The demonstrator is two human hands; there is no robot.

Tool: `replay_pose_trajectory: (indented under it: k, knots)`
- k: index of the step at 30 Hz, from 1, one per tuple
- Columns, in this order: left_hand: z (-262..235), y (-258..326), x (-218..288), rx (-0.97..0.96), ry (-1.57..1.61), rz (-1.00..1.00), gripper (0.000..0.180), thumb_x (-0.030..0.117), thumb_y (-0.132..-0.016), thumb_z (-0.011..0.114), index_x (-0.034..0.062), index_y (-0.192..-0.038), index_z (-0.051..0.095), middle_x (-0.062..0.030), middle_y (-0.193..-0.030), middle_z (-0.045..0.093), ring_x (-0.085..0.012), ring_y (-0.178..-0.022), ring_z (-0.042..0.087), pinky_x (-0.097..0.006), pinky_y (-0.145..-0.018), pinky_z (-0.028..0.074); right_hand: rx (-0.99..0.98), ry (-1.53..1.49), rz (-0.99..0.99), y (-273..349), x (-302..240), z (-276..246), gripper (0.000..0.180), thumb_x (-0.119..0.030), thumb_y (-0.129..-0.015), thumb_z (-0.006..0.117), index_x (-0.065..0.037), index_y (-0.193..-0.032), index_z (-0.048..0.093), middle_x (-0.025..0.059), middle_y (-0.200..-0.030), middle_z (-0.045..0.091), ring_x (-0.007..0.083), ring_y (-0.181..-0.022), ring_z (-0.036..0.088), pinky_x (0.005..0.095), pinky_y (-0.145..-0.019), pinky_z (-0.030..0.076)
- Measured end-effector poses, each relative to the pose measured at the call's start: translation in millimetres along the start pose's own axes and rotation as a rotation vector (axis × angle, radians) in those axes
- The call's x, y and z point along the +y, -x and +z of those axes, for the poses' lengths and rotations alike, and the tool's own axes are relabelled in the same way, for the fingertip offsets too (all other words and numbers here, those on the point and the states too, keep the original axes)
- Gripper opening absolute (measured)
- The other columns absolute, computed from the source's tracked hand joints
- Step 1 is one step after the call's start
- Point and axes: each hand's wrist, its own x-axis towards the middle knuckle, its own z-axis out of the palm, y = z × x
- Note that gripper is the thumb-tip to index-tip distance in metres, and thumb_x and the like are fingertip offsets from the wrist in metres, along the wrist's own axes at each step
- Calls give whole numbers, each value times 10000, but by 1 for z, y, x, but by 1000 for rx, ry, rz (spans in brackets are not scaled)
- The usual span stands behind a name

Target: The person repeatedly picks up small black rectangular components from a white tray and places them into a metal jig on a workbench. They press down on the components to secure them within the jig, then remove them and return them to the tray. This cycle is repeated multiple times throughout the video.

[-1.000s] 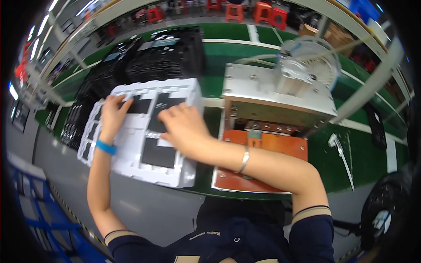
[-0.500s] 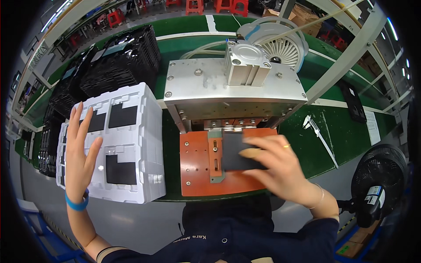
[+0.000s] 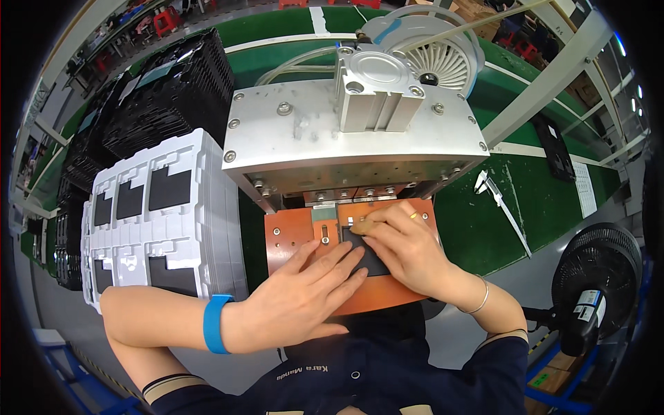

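Note:
A dark black sheet [image 3: 370, 261] lies on the orange base plate [image 3: 387, 285] of a small silver press [image 3: 290, 142]. My left hand [image 3: 294, 294] is open, its stretched fingers resting over the sheet's left part and the orange guide block [image 3: 324, 234] beside it. My right hand [image 3: 418, 252] is closed in a pinch at the sheet's far edge, just in front of the press opening. A tan cover sits on one of its fingertips. The fingers hide part of the sheet, including most of its right side.
To the left stands a stack of white trays [image 3: 149, 238] holding black cut pieces, with black crates [image 3: 169, 90] behind. A caliper [image 3: 501, 211] lies on the green table [image 3: 477, 242] to the right. Fans stand behind the press [image 3: 436, 59] and at the lower right [image 3: 595, 277].
My left hand has come from the white trays onto the sheet at the press. My right hand has moved to the sheet's far edge and pinches there. The view has shifted slightly.

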Motion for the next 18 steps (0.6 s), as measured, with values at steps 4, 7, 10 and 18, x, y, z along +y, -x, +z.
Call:
replay_pose_trajectory:
  k: [4,7,10,18]
  knots:
    - [-1,3,1,-71,-34,-3,796,565,-878,646,30,-1443,478,-200,-1525,428,-321,-1426,400,-525,-1159,298,-22,132,-36,-3,-4,8,323,-22,-773,683,-8,-1095,688,89,-1061,630,273,-977,587,396,-845,481]
    - [0,2,2,-87,-45,7,803,583,-883,622,31,-1448,476,-198,-1522,432,-312,-1426,398,-527,-1167,285,-52,269,-32,0,-8,8,361,-55,-760,675,-5,-1118,685,92,-1126,638,267,-983,584,399,-855,475]
    - [-2,0,3,-111,-58,9,805,598,-887,602,32,-1446,480,-198,-1518,436,-307,-1427,396,-528,-1169,282,-47,287,-78,-5,-6,7,361,-73,-771,677,-11,-1127,681,91,-1136,633,265,-991,581,393,-856,467]
    - [-5,-2,0,-118,-31,-6,806,601,-880,613,36,-1440,487,-200,-1519,437,-309,-1436,390,-536,-1162,295,-30,234,-26,-5,-3,10,365,-75,-770,744,-90,-1135,721,65,-1132,601,277,-1029,557,382,-880,477]
